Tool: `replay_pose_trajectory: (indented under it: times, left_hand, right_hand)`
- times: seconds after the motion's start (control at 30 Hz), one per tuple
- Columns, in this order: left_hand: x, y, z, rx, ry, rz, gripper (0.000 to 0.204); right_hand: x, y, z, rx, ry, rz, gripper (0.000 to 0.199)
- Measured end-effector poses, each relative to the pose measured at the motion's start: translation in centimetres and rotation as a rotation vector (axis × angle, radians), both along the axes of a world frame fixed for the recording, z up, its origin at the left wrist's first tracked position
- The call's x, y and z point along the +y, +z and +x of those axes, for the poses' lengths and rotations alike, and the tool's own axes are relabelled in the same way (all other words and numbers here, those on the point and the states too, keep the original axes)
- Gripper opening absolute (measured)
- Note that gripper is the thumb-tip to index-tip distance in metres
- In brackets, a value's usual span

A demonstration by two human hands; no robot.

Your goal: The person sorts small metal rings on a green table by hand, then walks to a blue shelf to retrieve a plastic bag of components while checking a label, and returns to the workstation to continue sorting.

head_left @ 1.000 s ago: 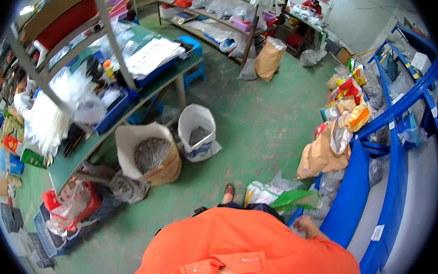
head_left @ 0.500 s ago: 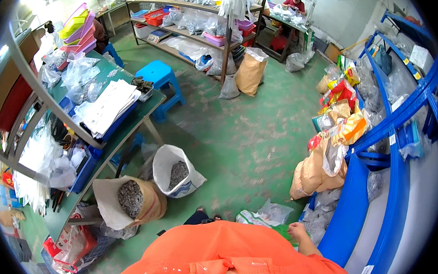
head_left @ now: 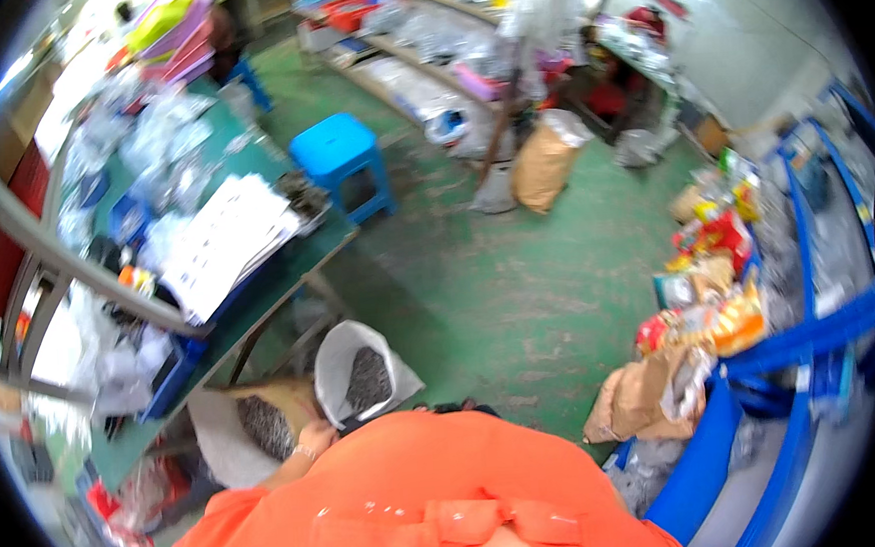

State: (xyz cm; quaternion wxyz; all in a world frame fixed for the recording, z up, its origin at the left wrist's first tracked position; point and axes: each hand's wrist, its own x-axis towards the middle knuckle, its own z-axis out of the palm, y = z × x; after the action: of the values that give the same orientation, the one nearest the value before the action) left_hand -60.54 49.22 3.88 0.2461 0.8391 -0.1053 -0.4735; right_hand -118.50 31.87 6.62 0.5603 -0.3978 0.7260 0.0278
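Bulging across the lower frame, the person's orange shirt [head_left: 422,505] hides the right hand entirely and most of the floor below. Only the left hand [head_left: 314,439] shows, small and blurred, so whether it is clenched or released cannot be told. It rests at the rim of a brown sack [head_left: 266,424] of dark pieces, just beside a white sack [head_left: 363,373] with similar contents, both standing on the green floor [head_left: 519,299] under the cluttered surface [head_left: 287,273].
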Motion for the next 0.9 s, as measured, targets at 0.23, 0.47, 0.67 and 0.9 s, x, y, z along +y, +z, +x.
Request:
replay_pose_trajectory:
  times: [0.23,0.47,0.67,0.9]
  left_hand:
    - [-2.5,-8.4,-0.4,0.183,0.553,-0.123,0.043]
    - [-5.5,-7.0,-6.0,0.063,0.223,0.225,0.01]
    - [-13.9,-5.4,-10.6,-0.061,0.515,0.215,0.029]
    - [-20.6,-2.9,-8.9,0.14,0.85,0.205,0.036]
  right_hand:
    - [-13.3,-6.3,0.3,0.022,0.087,-0.045,0.03]
    - [-32.5,-14.9,-6.9,-0.004,0.081,-0.095,0.03]
    - [-50.9,-7.0,5.3,0.041,0.11,-0.217,0.027]
    - [-58.5,-2.9,21.5,-0.071,0.497,-0.237,0.022]
